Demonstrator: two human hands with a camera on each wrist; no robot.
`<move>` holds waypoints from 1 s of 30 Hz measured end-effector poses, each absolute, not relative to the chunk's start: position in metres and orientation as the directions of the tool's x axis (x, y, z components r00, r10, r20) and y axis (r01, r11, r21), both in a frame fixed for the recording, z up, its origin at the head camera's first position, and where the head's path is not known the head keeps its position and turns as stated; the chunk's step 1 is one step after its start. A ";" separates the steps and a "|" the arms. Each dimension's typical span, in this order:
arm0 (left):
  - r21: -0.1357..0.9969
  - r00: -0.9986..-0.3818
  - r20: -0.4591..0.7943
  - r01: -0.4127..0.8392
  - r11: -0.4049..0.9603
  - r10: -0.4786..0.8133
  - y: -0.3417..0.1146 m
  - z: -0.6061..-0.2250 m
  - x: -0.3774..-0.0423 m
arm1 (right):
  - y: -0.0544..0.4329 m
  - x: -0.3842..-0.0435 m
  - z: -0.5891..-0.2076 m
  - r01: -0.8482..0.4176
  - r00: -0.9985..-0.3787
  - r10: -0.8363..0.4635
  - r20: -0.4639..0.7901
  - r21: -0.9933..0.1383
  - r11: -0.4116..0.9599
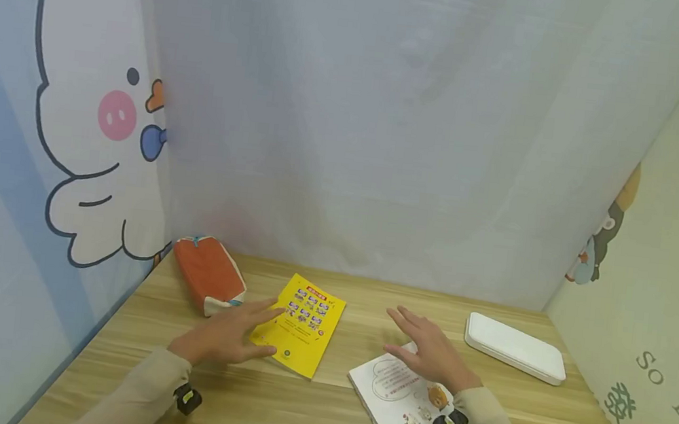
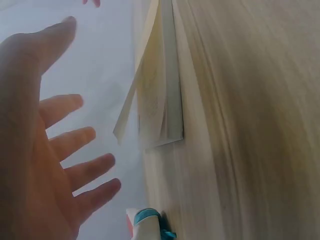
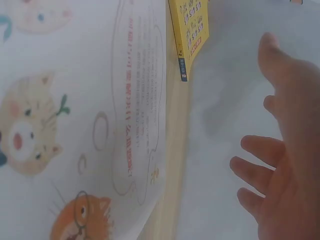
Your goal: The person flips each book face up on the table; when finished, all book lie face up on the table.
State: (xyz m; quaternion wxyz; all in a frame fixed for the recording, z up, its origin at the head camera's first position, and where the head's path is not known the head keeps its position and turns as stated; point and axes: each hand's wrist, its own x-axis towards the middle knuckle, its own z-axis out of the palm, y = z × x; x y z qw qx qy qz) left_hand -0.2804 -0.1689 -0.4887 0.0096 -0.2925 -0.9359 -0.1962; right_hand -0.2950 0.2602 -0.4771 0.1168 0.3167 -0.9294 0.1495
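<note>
My left hand (image 1: 229, 332) hovers with fingers spread at the left edge of a yellow book (image 1: 302, 331), holding nothing. In the left wrist view that book (image 2: 172, 100) lies on the table with its cover lifted a little from the pages. My right hand (image 1: 427, 347), likewise spread and holding nothing, is over the upper part of a white book (image 1: 392, 398) with cartoon animals on its cover. The hand and forearm hide part of that book. In the right wrist view, the fingers (image 3: 262, 150) stand apart from the white cover (image 3: 90, 100).
An orange-red pencil pouch (image 1: 209, 271) with white and blue trim lies at the back left of the wooden table (image 1: 271, 410). A white case (image 1: 515, 348) lies at the right. Fabric screens (image 1: 371, 140) enclose the back and both sides.
</note>
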 end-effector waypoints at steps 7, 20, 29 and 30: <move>0.435 -0.864 0.007 0.456 0.776 0.503 -0.176 -0.503 -0.278 | 0.252 -0.309 -0.480 -0.644 -0.761 -0.585 0.279 -0.224 0.731; 0.392 -0.876 0.097 0.470 0.791 0.472 -0.178 -0.524 -0.271 | 0.231 -0.341 -0.482 -0.591 -0.802 -0.583 0.129 -0.311 0.745; 0.392 -0.869 0.115 0.484 0.782 0.481 -0.180 -0.527 -0.268 | 0.219 -0.360 -0.480 -0.587 -0.797 -0.597 0.095 -0.353 0.728; 0.387 -0.869 0.119 0.487 0.783 0.481 -0.181 -0.526 -0.268 | 0.219 -0.362 -0.480 -0.589 -0.796 -0.598 0.096 -0.354 0.726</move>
